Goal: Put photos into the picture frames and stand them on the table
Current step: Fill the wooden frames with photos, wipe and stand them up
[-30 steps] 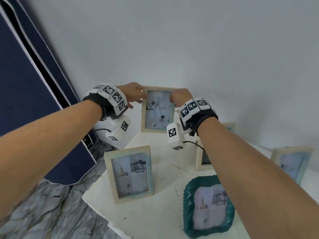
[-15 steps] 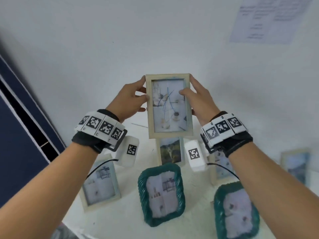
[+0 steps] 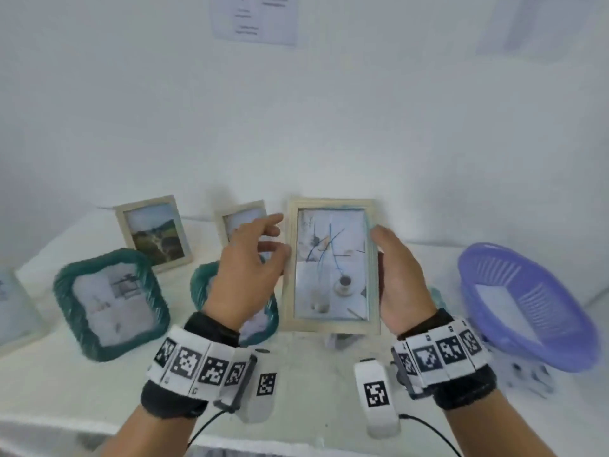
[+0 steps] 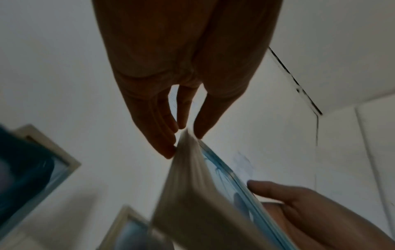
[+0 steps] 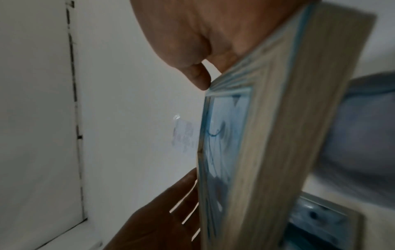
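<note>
Wooden frames: four – one held (image 3: 333, 265), two at the back left of it (image 3: 153, 234) (image 3: 242, 219), one at far left edge (image 3: 13, 311). Green frames: two, left of it (image 3: 110, 303) (image 3: 204, 285). Purple basket: one, right of it (image 3: 527, 305). Wall papers: two, above it (image 3: 255, 18) (image 3: 527, 24).

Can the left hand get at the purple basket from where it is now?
Probably not directly. The wooden frame and the right hand that grips it lie between the left hand and the purple basket, which sits on the far right of the table.

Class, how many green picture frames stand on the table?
2: one green frame at left, another partly behind the left hand. A teal sliver beside the right hand may be a third.
</note>
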